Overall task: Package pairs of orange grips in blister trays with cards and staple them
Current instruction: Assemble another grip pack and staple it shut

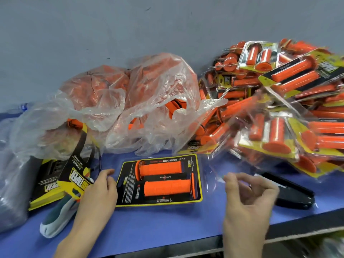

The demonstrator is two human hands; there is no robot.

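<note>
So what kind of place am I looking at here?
Likely a factory packing bench: a heap of finished blister packs, plastic bags of loose orange grips, printed cards stacked on a blue worktable.

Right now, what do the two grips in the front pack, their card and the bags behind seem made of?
Grips: probably rubber or soft plastic, matte orange, faint moulded texture. Card: printed cardboard, black with a yellow border, flat and stiff-looking. Bags: thin translucent plastic film, crinkled, with shiny highlights.
</note>
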